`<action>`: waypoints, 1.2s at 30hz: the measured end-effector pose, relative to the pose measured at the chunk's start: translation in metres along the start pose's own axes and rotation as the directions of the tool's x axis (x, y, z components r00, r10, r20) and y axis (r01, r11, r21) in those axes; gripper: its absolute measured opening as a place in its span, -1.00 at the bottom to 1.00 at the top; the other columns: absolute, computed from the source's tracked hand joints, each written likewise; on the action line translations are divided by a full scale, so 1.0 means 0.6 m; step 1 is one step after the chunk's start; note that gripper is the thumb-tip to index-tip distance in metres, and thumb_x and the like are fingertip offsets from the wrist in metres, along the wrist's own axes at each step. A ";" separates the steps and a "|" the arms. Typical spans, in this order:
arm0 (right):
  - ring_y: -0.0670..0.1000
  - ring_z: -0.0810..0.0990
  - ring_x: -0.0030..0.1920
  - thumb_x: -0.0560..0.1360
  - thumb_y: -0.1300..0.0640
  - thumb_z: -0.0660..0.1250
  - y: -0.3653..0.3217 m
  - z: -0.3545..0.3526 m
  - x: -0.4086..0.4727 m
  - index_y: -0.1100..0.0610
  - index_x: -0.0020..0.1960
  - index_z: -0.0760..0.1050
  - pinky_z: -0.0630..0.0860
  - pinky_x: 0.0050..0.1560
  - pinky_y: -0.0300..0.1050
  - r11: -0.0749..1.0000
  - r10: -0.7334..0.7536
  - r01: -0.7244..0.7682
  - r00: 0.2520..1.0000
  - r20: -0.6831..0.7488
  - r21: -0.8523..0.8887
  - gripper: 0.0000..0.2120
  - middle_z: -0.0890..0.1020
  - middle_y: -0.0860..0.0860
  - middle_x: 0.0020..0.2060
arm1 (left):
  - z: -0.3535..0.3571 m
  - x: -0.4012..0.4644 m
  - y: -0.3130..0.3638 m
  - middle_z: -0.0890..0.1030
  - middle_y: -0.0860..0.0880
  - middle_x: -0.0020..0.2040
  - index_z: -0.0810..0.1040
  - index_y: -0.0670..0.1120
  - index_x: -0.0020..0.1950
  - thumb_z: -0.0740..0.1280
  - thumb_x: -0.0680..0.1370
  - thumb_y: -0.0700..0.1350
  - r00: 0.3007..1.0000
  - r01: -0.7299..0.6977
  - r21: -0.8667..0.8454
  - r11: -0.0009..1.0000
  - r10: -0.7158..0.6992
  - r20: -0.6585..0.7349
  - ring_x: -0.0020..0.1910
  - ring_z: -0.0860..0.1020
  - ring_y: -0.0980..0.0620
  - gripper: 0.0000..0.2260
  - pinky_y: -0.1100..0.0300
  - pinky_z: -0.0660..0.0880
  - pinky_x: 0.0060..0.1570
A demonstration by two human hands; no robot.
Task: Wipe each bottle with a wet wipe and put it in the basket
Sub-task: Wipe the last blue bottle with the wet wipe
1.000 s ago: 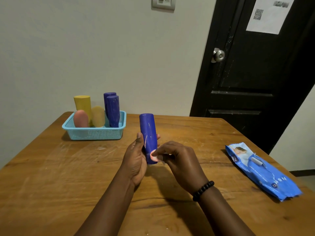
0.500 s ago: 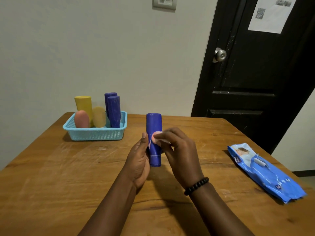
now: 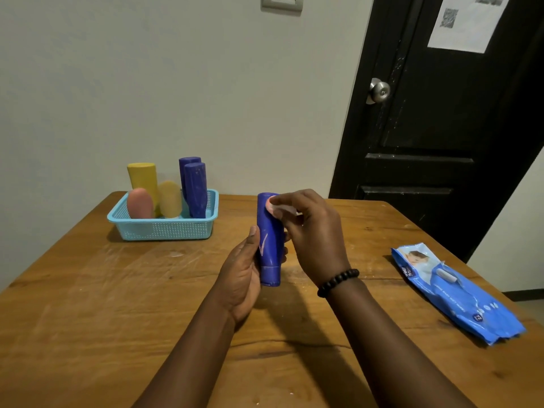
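Hands together over the wooden tabletop [image 3: 88, 304]: left hand [image 3: 240, 278] grips a dark blue cylindrical plastic bottle [image 3: 269, 240] upright, long axis vertical; right hand [image 3: 312, 231] pinches a small pale wet wipe [image 3: 272, 206] against its top. Light blue plastic mesh basket [image 3: 164, 228] lies far-left, nearer the left hand. Blue wipes pack [image 3: 459, 295] right; lettering unreadable.

Single head-worn view, forward and down, close over the table [image 3: 88, 319].
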State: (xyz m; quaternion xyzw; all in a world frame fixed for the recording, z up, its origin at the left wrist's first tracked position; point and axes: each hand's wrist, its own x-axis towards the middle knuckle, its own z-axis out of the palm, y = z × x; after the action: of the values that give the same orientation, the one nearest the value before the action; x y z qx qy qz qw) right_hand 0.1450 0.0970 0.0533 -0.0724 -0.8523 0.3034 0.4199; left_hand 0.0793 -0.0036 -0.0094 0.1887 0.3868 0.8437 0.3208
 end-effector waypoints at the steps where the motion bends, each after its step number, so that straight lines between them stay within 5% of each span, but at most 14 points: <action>1: -0.18 0.53 0.03 0.49 0.20 0.39 0.003 0.004 -0.004 0.10 0.12 0.59 0.50 0.00 -0.40 0.999 -0.022 0.023 0.999 0.030 -0.028 -0.80 0.58 -0.06 0.06 | -0.002 0.002 0.000 0.64 -0.18 0.22 0.53 -0.11 0.31 0.17 0.66 0.01 1.000 -0.010 -0.013 1.000 0.010 -0.008 0.20 0.60 -0.07 -0.68 -0.05 0.48 0.29; 7: -0.27 0.50 0.11 0.47 0.29 0.39 0.028 0.027 -0.087 0.03 0.10 0.58 0.46 0.08 -0.44 0.996 -0.085 0.085 0.993 0.079 -0.002 -0.74 0.57 -0.13 0.08 | -0.011 0.011 0.001 0.66 -0.22 0.11 0.44 -0.21 0.39 0.19 0.62 0.09 0.996 -0.018 -0.155 0.988 0.004 -0.088 0.06 0.66 -0.05 -0.52 0.08 0.61 0.01; 13: -0.20 0.56 0.09 0.45 0.36 0.42 0.033 0.015 -0.124 0.07 0.09 0.62 0.52 0.04 -0.35 0.991 -0.127 0.122 0.984 0.124 0.045 -0.71 0.60 -0.10 0.07 | -0.016 0.012 -0.005 0.66 -0.20 0.14 0.45 -0.10 0.37 0.15 0.67 0.10 0.994 -0.028 -0.150 0.988 0.012 -0.107 0.00 0.63 -0.04 -0.62 0.05 0.55 0.01; 18: -0.20 0.58 0.06 0.46 0.28 0.43 0.048 -0.019 -0.121 0.05 0.05 0.65 0.52 0.01 -0.36 0.993 -0.006 -0.026 0.961 0.276 0.113 -0.78 0.62 -0.17 0.01 | -0.010 0.009 -0.006 0.69 -0.17 0.06 0.52 -0.10 0.26 0.23 0.63 0.01 0.993 -0.025 -0.091 0.996 0.014 -0.119 0.03 0.58 -0.06 -0.72 0.04 0.52 0.09; 21: -0.18 0.57 0.07 0.49 0.22 0.40 0.042 -0.032 -0.099 0.02 0.06 0.62 0.55 0.02 -0.28 0.986 0.053 -0.082 0.979 0.198 0.145 -0.81 0.61 -0.18 0.01 | -0.005 0.005 0.001 0.67 -0.17 0.10 0.53 -0.12 0.27 0.29 0.57 -0.03 0.994 -0.015 -0.123 0.992 0.002 -0.105 0.08 0.61 -0.05 -0.68 0.04 0.53 0.11; 28: -0.24 0.53 0.00 0.51 0.24 0.38 0.006 -0.010 -0.006 0.09 0.11 0.60 0.45 0.00 -0.49 0.999 -0.033 0.034 0.999 -0.020 0.015 -0.81 0.59 -0.08 0.03 | -0.002 -0.001 -0.003 0.69 -0.14 0.09 0.55 -0.12 0.26 0.33 0.52 -0.04 0.998 0.003 -0.090 0.996 -0.009 -0.064 0.13 0.60 -0.11 -0.66 -0.09 0.49 0.22; 36: -0.34 0.49 -0.01 0.48 0.31 0.36 0.017 0.016 -0.048 0.11 0.07 0.60 0.42 0.01 -0.52 0.997 -0.080 0.079 0.988 0.131 0.016 -0.79 0.57 -0.11 0.02 | -0.010 0.009 0.007 0.69 -0.13 0.03 0.56 -0.15 0.24 0.32 0.54 -0.04 0.993 -0.049 -0.149 0.988 0.033 -0.110 0.00 0.64 0.01 -0.68 0.10 0.59 -0.03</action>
State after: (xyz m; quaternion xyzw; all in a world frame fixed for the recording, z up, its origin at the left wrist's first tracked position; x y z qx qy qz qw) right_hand 0.1548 0.0899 0.0239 -0.0161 -0.8786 0.2953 0.3750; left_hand 0.0702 -0.0053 -0.0096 0.1260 0.3342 0.8860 0.2956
